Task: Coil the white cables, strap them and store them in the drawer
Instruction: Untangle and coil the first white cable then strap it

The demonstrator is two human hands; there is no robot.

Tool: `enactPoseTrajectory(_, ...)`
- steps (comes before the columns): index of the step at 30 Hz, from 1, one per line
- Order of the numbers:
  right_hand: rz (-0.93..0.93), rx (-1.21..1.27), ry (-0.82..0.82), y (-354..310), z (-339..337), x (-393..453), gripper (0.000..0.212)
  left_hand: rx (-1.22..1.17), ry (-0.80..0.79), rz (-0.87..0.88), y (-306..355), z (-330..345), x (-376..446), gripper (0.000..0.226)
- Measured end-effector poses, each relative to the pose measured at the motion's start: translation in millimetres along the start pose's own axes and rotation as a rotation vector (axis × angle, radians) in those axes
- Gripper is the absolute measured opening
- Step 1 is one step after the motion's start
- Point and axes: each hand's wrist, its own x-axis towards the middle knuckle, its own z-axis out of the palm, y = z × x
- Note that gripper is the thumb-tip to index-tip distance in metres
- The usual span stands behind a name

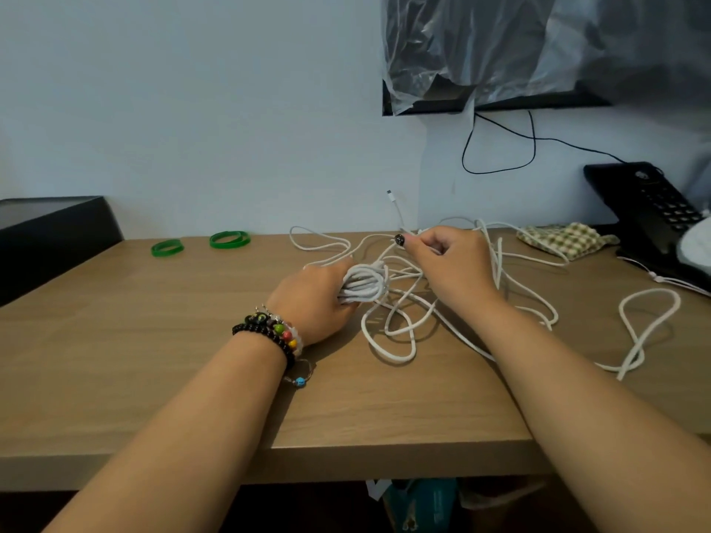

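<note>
White cord fills the middle of the wooden desk (192,378), and I am partway through winding it. My left hand (313,298) is curled round a small coil (363,284) of several turns, thumb side up, holding the bundle just above the desk top. My right hand (448,263) pinches a loose strand near the far side of the tangle, fingers bent in on it, and a connector end (390,196) sticks up just beyond my knuckles.

Most of the loose cable (392,332) lies in slack, overlapping loops between and in front of my hands. A separate thicker white loop (646,325) lies well apart to the right. I judge all of this to be light and soft, with enough spring that turns will pop open if I ease my grip, so the coil wants holding across all its turns at once, not by 1 strand. The smooth jacket probably slides easily through my fingers, which helps feeding but means crossings in the pile may snag and drag the whole heap. I would take the free strand close to the coil and avoid pulling on the connector, the most fragile part.

2 green bands (231,239) and (167,248) lie at the far left of the desk, near each other, likely the straps. No drawer is visible. A checked cloth (565,240) and a black telephone (654,213) sit at the far right.
</note>
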Motion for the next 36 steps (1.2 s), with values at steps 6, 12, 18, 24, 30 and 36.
enactPoseTrajectory(6, -0.09, 0.125, -0.224, -8, 3, -12, 0.017, 0.241, 0.049, -0.159, 4, 1, 4, 0.023)
enactPoseTrajectory(12, -0.066, 0.136, -0.413, -9, 9, -14, 0.023, -0.021, 0.187, -0.447, -11, 1, 7, 0.018)
enactPoseTrajectory(18, -0.123, 0.083, -0.429, -13, 12, -19, 0.019, -0.492, 0.483, -0.541, -20, 0, 11, 0.018)
enactPoseTrajectory(24, -0.177, 0.044, -0.452, -14, 12, -18, 0.021, -0.851, 0.406, -0.483, -3, -6, 9, 0.024)
enactPoseTrajectory(30, -0.179, 0.007, -0.476, -16, 12, -18, 0.022, -1.04, 0.278, -0.364, 6, -6, 6, 0.012)
enactPoseTrajectory(36, -0.204, -0.012, -0.505, -18, 12, -18, 0.033, -1.235, 0.165, -0.319, 5, -7, 3, 0.01)
